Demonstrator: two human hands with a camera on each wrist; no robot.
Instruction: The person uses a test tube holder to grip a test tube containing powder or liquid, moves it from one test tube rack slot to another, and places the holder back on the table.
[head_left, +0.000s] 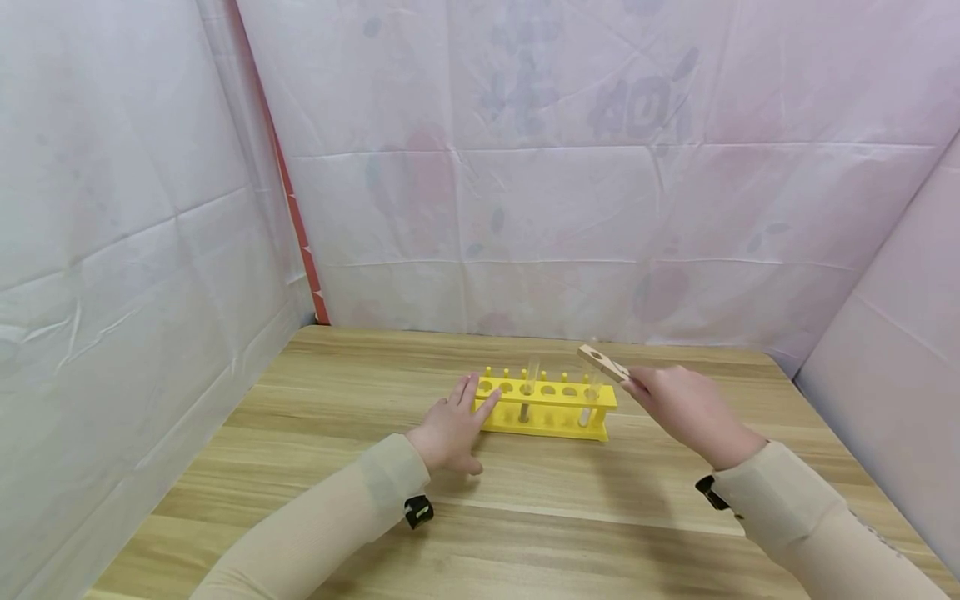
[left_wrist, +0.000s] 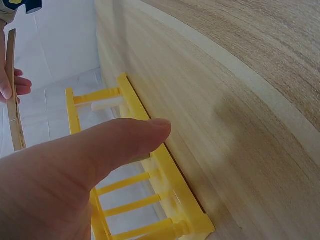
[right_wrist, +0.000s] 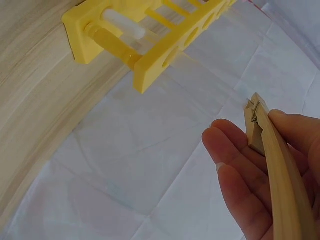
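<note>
A yellow test tube rack [head_left: 551, 430] stands on the table, with a row of round holes along its upper bar. My left hand [head_left: 452, 425] rests at its left end, fingers stretched over the bar and thumb [left_wrist: 135, 137] pointing straight out, apart from it. In my right hand [head_left: 686, 412] is a wooden test tube clamp [head_left: 602, 363], gripped by its handle. The clamp's head is at the upper part of a clear test tube [head_left: 584, 415] with white contents, in the rightmost hole. Another test tube [head_left: 525, 412], dark at the bottom, stands near the rack's middle.
Wood-grain table [head_left: 540, 517] extends under and around the rack. Pale cloth walls [head_left: 555, 208] enclose the back and both sides, with a red strip [head_left: 288, 192] at the back left corner. Yellow pegs [head_left: 564, 377] rise along the rack's rear.
</note>
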